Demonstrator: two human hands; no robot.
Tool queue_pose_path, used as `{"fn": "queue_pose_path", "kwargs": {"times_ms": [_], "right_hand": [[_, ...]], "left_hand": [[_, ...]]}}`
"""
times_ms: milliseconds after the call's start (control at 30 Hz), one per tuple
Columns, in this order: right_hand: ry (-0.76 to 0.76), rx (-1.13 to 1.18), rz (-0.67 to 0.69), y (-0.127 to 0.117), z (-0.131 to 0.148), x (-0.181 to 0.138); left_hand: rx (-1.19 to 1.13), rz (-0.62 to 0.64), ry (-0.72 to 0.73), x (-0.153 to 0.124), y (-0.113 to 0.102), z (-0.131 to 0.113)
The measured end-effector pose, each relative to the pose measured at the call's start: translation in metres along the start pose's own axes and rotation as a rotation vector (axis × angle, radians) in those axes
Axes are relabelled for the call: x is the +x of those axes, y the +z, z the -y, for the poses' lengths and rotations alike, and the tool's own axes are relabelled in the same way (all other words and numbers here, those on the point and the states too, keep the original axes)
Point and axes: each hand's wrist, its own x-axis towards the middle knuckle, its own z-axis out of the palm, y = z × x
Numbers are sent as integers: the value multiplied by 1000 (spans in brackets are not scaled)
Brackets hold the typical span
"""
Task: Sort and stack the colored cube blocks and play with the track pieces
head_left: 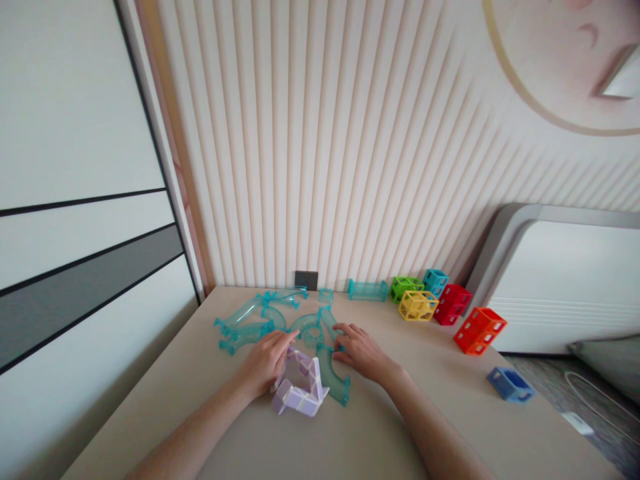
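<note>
Lilac wedges form an angular, looped puzzle (306, 404) at lower centre of the frame, beside a left hand (267, 362) set palm down, its fingers close together; whether they grip the loop cannot be told. The right hand (367, 352) reaches in from the lower right, wrist straight, fingers bent and spread apart, tips over a see-through teal curved track (334, 381). More glossy teal tracks (245, 331) fan out left of centre across the smooth beige table (375, 433). At right stand openwork boxes, among them yellow (419, 306), red (453, 305) and orange (480, 331) ones, below a cream, vertically ribbed wall (310, 133).
</note>
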Motion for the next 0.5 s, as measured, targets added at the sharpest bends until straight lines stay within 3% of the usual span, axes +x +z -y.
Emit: {"fn": "queue_pose_path", "kwargs": {"times_ms": [400,500], "right_hand": [[130,153,-229,9,-21,0],[162,174,-281,11,-24,2]], "left_hand": [[29,-75,0,7,-4,-4],[52,-17,-10,17,-2,-9]]}}
